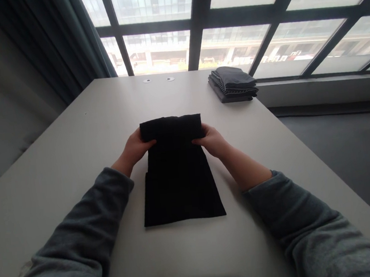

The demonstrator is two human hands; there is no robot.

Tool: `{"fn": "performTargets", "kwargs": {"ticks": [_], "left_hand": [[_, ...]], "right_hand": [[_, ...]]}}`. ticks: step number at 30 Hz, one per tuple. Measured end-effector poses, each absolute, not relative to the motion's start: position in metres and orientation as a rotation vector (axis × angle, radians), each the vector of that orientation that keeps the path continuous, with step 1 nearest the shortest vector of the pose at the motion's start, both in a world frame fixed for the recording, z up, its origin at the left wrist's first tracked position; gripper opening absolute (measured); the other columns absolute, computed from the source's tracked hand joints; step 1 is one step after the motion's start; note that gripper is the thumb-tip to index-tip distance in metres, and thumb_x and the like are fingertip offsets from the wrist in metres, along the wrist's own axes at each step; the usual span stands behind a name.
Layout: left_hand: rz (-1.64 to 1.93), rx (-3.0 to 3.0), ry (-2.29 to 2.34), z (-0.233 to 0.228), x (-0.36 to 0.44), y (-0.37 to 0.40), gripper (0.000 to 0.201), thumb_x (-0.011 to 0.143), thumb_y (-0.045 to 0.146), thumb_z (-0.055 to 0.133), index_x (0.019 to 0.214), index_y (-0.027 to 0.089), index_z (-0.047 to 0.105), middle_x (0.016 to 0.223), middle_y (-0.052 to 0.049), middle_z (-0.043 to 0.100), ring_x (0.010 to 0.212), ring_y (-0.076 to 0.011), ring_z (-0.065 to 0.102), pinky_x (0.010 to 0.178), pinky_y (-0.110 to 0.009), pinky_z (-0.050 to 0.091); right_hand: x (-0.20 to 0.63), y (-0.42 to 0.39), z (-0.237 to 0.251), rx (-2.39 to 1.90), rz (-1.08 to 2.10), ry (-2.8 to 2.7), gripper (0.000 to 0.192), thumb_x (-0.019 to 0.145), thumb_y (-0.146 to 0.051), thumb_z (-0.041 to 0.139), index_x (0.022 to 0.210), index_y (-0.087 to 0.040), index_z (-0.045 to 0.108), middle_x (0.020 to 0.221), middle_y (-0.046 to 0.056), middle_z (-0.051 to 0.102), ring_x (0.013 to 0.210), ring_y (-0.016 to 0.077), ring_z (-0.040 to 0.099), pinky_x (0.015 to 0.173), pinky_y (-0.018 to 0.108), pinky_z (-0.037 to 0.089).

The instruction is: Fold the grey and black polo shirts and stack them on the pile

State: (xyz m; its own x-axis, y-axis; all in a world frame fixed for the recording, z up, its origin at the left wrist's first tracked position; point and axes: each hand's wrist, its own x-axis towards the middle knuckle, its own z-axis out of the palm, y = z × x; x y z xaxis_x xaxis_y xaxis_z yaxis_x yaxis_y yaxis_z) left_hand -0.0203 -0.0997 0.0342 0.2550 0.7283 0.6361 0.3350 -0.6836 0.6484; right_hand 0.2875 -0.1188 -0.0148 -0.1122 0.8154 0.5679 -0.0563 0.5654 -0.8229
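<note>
Sleeves of grey fleece ran forward to both hands, which pinched the far folded end of one black, oblong cloth garment lying flat at the middle of the pale grey surface. The left hand gripped its left edge, the right hand its right edge. Folding looked partway done; the next move would likely need both edges carried evenly. Farther off lay two small white discs and one stack of dark folded clothes, near the window.
</note>
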Motion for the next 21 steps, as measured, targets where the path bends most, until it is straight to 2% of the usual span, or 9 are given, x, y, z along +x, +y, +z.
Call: {"fn": "performTargets", "kwargs": {"ticks": [3,6,8,12,14,16,19,21], "left_hand": [[1.462,2.315,1.152,0.038,-0.021,-0.123,0.052,0.074,0.044,0.088,0.118,0.021,0.071,0.115,-0.007,0.079,0.109,-0.0324,0.073,0.100,-0.047,0.058],[1.435,2.400,1.253,0.042,-0.022,-0.156,0.036,0.078,0.042,0.084,0.106,0.023,0.070,0.098,-0.003,0.077,0.092,-0.0257,0.072,0.089,-0.040,0.059],[1.367,2.480,1.165,0.044,-0.022,-0.181,0.024,0.084,0.040,0.080,0.097,0.023,0.068,0.095,-0.002,0.075,0.087,-0.0220,0.070,0.084,-0.036,0.058],[1.138,2.728,0.824,0.042,-0.024,-0.225,0.008,0.093,0.027,0.066,0.086,0.023,0.063,0.099,-0.006,0.072,0.091,-0.0207,0.070,0.084,-0.034,0.057],[1.033,2.812,0.733,0.037,-0.028,-0.240,0.008,0.094,0.019,0.061,0.088,0.023,0.064,0.100,-0.007,0.072,0.092,-0.0200,0.070,0.084,-0.033,0.056],[0.929,2.885,0.690,0.030,-0.032,-0.250,0.016,0.095,0.011,0.054,0.090,0.023,0.065,0.103,-0.007,0.072,0.093,-0.0191,0.069,0.083,-0.032,0.055],[0.710,3.014,0.691,0.022,-0.036,-0.253,0.031,0.091,-0.001,0.047,0.092,0.023,0.067,0.106,-0.006,0.074,0.093,-0.0185,0.067,0.086,-0.032,0.053],[0.569,3.072,0.706,0.020,-0.038,-0.250,0.036,0.085,-0.004,0.048,0.092,0.024,0.070,0.107,-0.005,0.075,0.094,-0.0189,0.067,0.090,-0.034,0.052]], "right_hand": [[0.288,-0.136,-0.017,-0.725,0.696,-1.568,0.048,0.068,-0.033,0.080,0.114,-0.024,0.068,0.109,0.003,0.077,0.105,0.0299,0.071,0.098,0.049,0.057],[0.290,-0.160,-0.018,-0.775,0.544,-1.670,0.034,0.074,-0.034,0.077,0.105,-0.024,0.067,0.100,0.002,0.075,0.096,0.0267,0.070,0.093,0.045,0.058],[0.294,-0.177,-0.019,-0.779,0.460,-1.737,0.029,0.080,-0.035,0.073,0.105,-0.025,0.066,0.101,0.002,0.074,0.094,0.0248,0.070,0.092,0.043,0.057],[0.303,-0.208,-0.024,-0.634,0.316,-1.948,0.026,0.091,-0.033,0.068,0.116,-0.026,0.066,0.109,0.006,0.073,0.101,0.0246,0.070,0.096,0.041,0.056],[0.308,-0.220,-0.030,-0.563,0.205,-2.086,0.018,0.096,-0.032,0.064,0.113,-0.026,0.070,0.112,0.010,0.072,0.105,0.0250,0.069,0.098,0.041,0.055],[0.311,-0.229,-0.036,-0.524,0.091,-2.191,0.016,0.100,-0.027,0.060,0.110,-0.026,0.072,0.114,0.011,0.071,0.107,0.0250,0.067,0.098,0.041,0.055],[0.312,-0.235,-0.046,-0.528,-0.049,-2.319,0.025,0.099,-0.016,0.056,0.112,-0.026,0.074,0.115,0.011,0.071,0.110,0.0257,0.064,0.100,0.042,0.054],[0.311,-0.236,-0.050,-0.560,-0.109,-2.390,0.032,0.095,-0.009,0.055,0.113,-0.026,0.076,0.115,0.011,0.071,0.112,0.0262,0.062,0.101,0.043,0.054]]}}
